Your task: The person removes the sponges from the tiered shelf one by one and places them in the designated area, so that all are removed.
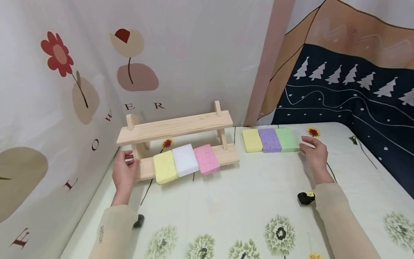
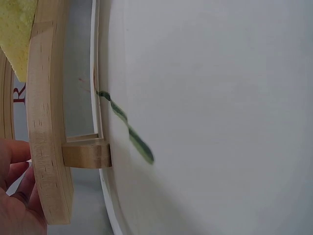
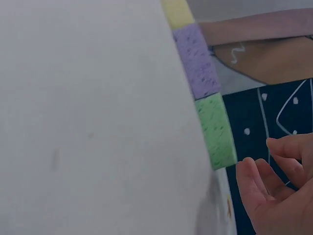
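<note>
A two-tier wooden rack point(image 1: 178, 126) stands at the left rear of the surface point(image 1: 245, 194), its upper board set back above the lower one. The left hand point(image 1: 124, 171) grips the rack at the left end of its lower board, the fingers curled beside the upright. Three blocks rest side by side on the lower board and overhang its front edge: from left to right, a yellow block point(image 1: 165, 167), a white block point(image 1: 185, 160) and a pink block point(image 1: 207, 159). To the right of the rack, and apart from it, a second row of touching blocks lies flat on the surface: a paler yellow block point(image 1: 252, 140), a purple block point(image 1: 270, 140) and, outermost, a green block point(image 1: 287, 139). The right hand point(image 1: 313, 154) is just beside the green block's right edge, unclosed, with thumb and fingers loosely bent and parted; whether a fingertip touches the block cannot be told. Both arms wear beige sleeves point(image 1: 343, 216), and a small black object point(image 1: 305, 198) shows beside the right cuff. The surface bears printed flowers; behind it hangs a fabric backdrop point(image 1: 207, 54) with flower motifs, letters and, at right, pale trees on a dark ground.
</note>
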Tool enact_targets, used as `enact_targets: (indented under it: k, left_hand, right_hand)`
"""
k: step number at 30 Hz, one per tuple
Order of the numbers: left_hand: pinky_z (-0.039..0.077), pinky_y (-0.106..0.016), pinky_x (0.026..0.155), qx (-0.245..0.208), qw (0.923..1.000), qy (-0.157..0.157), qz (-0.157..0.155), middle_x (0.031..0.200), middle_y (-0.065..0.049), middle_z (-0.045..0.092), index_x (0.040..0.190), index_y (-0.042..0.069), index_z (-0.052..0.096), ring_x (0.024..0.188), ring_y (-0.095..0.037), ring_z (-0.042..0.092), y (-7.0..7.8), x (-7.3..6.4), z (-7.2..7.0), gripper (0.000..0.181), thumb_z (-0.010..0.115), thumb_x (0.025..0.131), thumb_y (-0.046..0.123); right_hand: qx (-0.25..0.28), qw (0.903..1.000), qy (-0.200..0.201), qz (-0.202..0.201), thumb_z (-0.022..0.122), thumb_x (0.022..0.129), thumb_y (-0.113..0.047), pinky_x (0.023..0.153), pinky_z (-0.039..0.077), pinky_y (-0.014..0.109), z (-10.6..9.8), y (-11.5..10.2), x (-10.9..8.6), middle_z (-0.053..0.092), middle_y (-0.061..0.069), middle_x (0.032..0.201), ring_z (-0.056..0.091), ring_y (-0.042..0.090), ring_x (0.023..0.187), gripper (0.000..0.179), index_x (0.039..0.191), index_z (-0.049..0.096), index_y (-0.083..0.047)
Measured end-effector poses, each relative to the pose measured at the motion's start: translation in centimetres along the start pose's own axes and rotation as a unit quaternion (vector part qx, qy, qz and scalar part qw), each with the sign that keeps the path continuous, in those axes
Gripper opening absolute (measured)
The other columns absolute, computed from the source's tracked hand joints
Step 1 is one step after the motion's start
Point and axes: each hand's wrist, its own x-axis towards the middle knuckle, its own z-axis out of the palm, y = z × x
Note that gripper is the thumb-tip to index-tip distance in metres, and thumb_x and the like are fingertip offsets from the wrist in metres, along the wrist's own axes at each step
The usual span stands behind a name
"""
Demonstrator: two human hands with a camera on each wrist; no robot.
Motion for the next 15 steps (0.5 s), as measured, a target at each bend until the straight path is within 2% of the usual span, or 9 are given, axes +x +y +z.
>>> enact_targets:
  k: [3, 6, 8, 10, 12, 15]
  left_hand:
    - [0.049, -0.056, 0.098, -0.001, 1.0000, 0.000, 0.002, 0.128, -0.024, 0.061, 0.132, 0.001, 0.051, 0.114, -0.042, 0.064, 0.0, 0.0, 0.0, 0.041, 0.063, 0.093, 0.001]
    - [0.050, -0.056, 0.097, -0.002, 1.0000, 0.000, 0.005, 0.128, -0.024, 0.061, 0.132, 0.001, 0.051, 0.114, -0.043, 0.064, -0.1, 0.1, 0.0, 0.041, 0.063, 0.093, 0.001]
    - [0.050, -0.056, 0.097, -0.001, 1.0000, 0.001, 0.005, 0.127, -0.024, 0.062, 0.132, 0.001, 0.051, 0.114, -0.042, 0.065, -0.1, 0.1, 0.0, 0.041, 0.063, 0.092, 0.001]
    - [0.050, -0.056, 0.097, -0.001, 1.0000, 0.002, 0.004, 0.127, -0.023, 0.062, 0.132, 0.001, 0.051, 0.114, -0.042, 0.065, -0.2, 0.1, 0.0, 0.041, 0.063, 0.092, 0.001]
    - [0.049, -0.056, 0.098, -0.001, 1.0000, 0.001, 0.003, 0.128, -0.023, 0.062, 0.132, 0.001, 0.051, 0.114, -0.042, 0.065, -0.2, 0.1, 0.0, 0.041, 0.063, 0.092, 0.001]
    - [0.049, -0.056, 0.098, 0.000, 1.0000, -0.001, -0.001, 0.128, -0.023, 0.062, 0.132, 0.001, 0.051, 0.114, -0.042, 0.065, -0.2, 0.1, 0.0, 0.042, 0.063, 0.092, 0.001]
  right_hand:
    - [0.071, 0.9973, -0.013, -0.012, 0.062, 0.096, -0.008, 0.074, 0.053, 0.005, -0.1, -0.8, -0.5, 0.062, -0.003, 0.122, 0.058, -0.014, 0.073, 0.035, 0.131, 0.061, -0.008]
    - [0.135, 0.9896, -0.039, -0.030, 0.064, 0.094, -0.003, 0.073, 0.054, 0.006, -0.1, -1.4, -1.2, 0.059, -0.018, 0.103, 0.062, -0.010, 0.074, 0.023, 0.112, 0.067, -0.017]
    - [0.175, 0.9819, -0.061, -0.042, 0.063, 0.093, 0.000, 0.073, 0.055, 0.007, 0.0, -1.8, -1.6, 0.058, -0.018, 0.100, 0.064, -0.008, 0.075, 0.024, 0.104, 0.066, -0.021]
    - [0.189, 0.9777, -0.076, -0.053, 0.063, 0.094, 0.000, 0.074, 0.055, 0.008, 0.2, -2.1, -1.9, 0.059, -0.017, 0.101, 0.066, -0.007, 0.076, 0.024, 0.104, 0.065, -0.022]
    - [0.193, 0.9755, -0.087, -0.061, 0.063, 0.094, -0.002, 0.075, 0.055, 0.008, 0.5, -2.4, -2.2, 0.059, -0.016, 0.103, 0.066, -0.007, 0.079, 0.023, 0.111, 0.065, -0.017]
    - [0.166, 0.9779, -0.101, -0.078, 0.063, 0.095, -0.006, 0.077, 0.055, 0.007, 0.9, -2.7, -2.7, 0.059, -0.018, 0.105, 0.065, -0.009, 0.082, 0.031, 0.127, 0.061, -0.007]
